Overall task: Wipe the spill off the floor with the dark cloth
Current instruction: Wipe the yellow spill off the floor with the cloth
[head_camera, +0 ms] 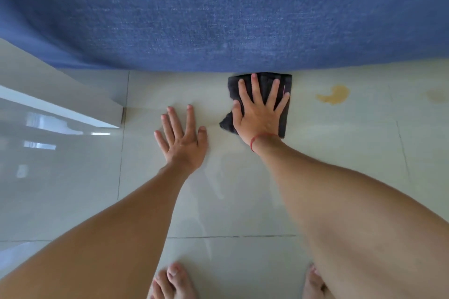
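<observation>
Head view: right hand (260, 114) flat on dark cloth (284, 104), left of spill (334, 94).

The dark cloth (283, 85) is pressed flat under the spread right hand (258, 114); a yellow spill (334, 95) is seen on the floor (243, 201) nearby.

Just past your right fingers (255, 85) the blue fabric edge (218, 31) blocks you, bare floor (303, 133) open to their right up to the yellow spill (334, 94), white cabinet (60, 94) walling off your left fingers' (175, 119) far left
</observation>
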Motion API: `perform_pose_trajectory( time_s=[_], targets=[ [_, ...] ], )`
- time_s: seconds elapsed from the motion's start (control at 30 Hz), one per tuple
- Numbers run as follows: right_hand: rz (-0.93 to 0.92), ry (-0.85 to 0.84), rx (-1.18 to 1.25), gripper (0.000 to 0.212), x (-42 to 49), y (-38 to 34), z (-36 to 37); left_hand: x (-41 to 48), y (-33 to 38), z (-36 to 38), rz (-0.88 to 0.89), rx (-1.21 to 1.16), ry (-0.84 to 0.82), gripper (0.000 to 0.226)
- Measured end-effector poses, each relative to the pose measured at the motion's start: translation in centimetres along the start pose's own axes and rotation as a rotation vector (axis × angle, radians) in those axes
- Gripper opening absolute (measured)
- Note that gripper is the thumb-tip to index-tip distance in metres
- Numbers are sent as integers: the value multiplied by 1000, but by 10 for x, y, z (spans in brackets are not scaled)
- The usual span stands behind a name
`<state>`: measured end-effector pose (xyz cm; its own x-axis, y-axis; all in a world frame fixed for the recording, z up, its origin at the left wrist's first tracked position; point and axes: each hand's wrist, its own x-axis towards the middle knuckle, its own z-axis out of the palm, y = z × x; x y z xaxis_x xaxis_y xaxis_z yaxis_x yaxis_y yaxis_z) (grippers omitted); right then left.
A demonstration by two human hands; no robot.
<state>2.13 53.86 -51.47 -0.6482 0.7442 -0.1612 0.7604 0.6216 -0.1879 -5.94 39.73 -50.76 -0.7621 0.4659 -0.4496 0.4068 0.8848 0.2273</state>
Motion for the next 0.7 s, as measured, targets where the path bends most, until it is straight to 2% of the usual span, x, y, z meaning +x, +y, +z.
perform_pose_trajectory(
  time_s=[0.13, 0.3, 0.4, 0.53, 0.7],
  targets=[
    [-135, -16, 34, 55, -16, -12, 8, 0, 1, -6, -28, -22, -54, 64],
    [-259, -51, 61, 57, -64, 20, 7, 3, 28, -20, -56, -32, 123, 58],
    [-195, -52, 29, 57, -83, 52, 3, -1, 59, -12, 23, 3, -9, 68],
    [-56, -28, 4, 59, -83, 92, -8, -3, 63, 2, 52, 6, -123, 67],
    [140, 33, 28, 57, -49, 75, -6, 0, 62, -2, 42, 20, -184, 65]
  ],
)
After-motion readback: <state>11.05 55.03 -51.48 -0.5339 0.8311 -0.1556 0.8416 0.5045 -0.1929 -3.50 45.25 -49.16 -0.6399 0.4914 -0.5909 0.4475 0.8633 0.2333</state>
